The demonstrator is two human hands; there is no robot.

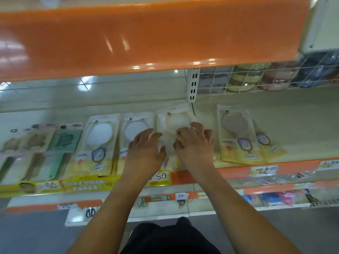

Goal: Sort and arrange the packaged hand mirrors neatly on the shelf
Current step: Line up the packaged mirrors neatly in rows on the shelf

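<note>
Packaged hand mirrors lie in stacks along the cream shelf [293, 125]. A middle stack [174, 121] sits under both hands. My right hand [194, 142] has its fingers curled on this stack's top package, pinching its clear wrap. My left hand [146, 149] lies flat with straight fingers on the stack's left edge, touching the neighbouring stack [135, 129]. Another stack with a white round mirror [99, 136] lies further left. To the right, apart, lie two overlapping packages with beige mirrors [238, 136].
Green and brown packaged items [62, 143] fill the shelf's left end. An orange shelf [146, 37] overhangs above. A wire grid [256, 77] holds dark goods at the back right. Price tags [161, 176] line the front edge; lower shelves [183, 200] stand below.
</note>
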